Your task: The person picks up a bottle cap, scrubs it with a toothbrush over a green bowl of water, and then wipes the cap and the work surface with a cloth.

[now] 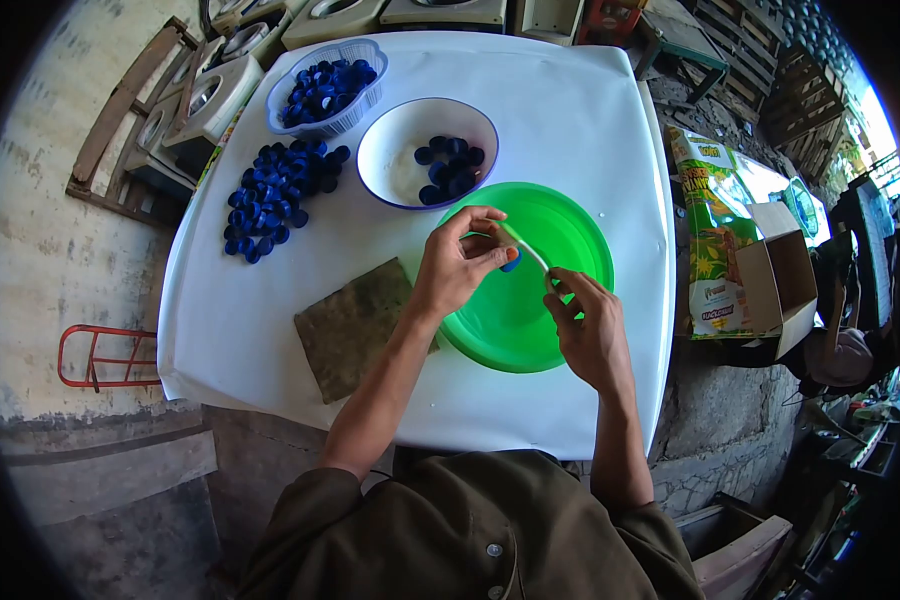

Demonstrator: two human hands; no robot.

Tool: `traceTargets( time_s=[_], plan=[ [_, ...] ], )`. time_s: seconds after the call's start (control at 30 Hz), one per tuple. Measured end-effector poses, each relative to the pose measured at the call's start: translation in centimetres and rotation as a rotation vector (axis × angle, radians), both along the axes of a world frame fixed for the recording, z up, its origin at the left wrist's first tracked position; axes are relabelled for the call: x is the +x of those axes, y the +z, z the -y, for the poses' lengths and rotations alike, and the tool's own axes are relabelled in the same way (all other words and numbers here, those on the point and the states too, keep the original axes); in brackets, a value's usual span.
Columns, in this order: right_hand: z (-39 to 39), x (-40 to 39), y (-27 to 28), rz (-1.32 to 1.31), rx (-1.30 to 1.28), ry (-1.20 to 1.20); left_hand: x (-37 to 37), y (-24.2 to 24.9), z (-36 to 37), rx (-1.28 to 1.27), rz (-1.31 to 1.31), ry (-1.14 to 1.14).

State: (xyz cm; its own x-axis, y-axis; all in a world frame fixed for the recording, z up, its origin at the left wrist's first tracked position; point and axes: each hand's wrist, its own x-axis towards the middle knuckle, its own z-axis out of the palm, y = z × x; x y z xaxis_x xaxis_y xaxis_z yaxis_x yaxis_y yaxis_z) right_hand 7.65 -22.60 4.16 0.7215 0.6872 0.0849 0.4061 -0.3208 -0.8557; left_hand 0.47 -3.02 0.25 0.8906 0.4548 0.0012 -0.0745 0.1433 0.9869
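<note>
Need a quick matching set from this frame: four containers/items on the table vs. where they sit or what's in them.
Things:
1. perforated basket
2. white bowl
3. green basin
4. brown pad

Descriptions:
A. under both hands, near table edge
B. flat on the table, left of the left forearm
C. far corner, full of blue caps
D. a few blue caps on one side

Pairs: 1-C, 2-D, 3-A, 4-B

Basin (pixel 570 225) at centre of frame on table (pixel 590 120). Bowl (pixel 395 135) just above and left of it, holding caps (pixel 450 168). Basket (pixel 370 55) of caps further upper left. Loose pile of caps (pixel 270 195) left of bowl. Mat (pixel 355 325) left of basin, below pile. Cardboard box (pixel 785 285) off table, at right.
</note>
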Motion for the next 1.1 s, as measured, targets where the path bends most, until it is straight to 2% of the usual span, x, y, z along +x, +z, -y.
traceTargets(
  time_s=[0.07, 0.17, 0.37, 0.5, 0.6, 0.7, 0.77, 0.83, 0.97, 1.0, 1.1],
  plan=[
    [0.0, 0.4, -0.5, 0.019, -0.007, -0.034, -0.1, -0.1, 0.1, 0.042, -0.081, -0.02],
    [0.0, 0.7, -0.2, 0.022, -0.064, -0.101, -0.5, -0.5, 0.5, 0.253, -0.12, -0.056],
    [-0.1, 1.1, -1.3, 0.125, -0.071, -0.09, -1.4, 1.7, 2.6, 0.725, 0.038, 0.036],
    [-0.8, 1.3, -1.4, 0.156, -0.124, -0.096, -2.5, 0.0, 3.1, 0.987, 0.054, -0.003],
    [-0.9, 1.4, -1.7, 0.141, -0.134, -0.069, -4.5, 1.4, 2.9, 0.932, 0.151, 0.171],
    [-0.5, 1.7, -1.7, 0.115, -0.176, -0.076, -8.3, 3.2, 1.0, 0.8, 0.053, 0.366],
    [-0.3, 2.0, -2.3, 0.113, -0.168, -0.066, -11.2, 2.6, -0.4, 0.838, -0.075, 0.477],
    [-0.5, 2.1, -2.4, 0.078, -0.173, -0.062, -13.8, 1.0, -1.4, 0.904, -0.147, 0.525],
    [-1.3, 1.9, -2.1, 0.008, -0.174, -0.062, -17.7, -3.2, -1.8, 0.833, -0.402, 0.465],
    [-1.4, 2.0, -2.2, 0.007, -0.17, -0.052, -18.2, -3.4, -2.1, 0.941, -0.461, 0.427],
    [-1.5, 2.1, -2.4, -0.001, -0.176, -0.031, -18.2, -3.6, -2.3, 0.914, -0.485, 0.452]
  ],
)
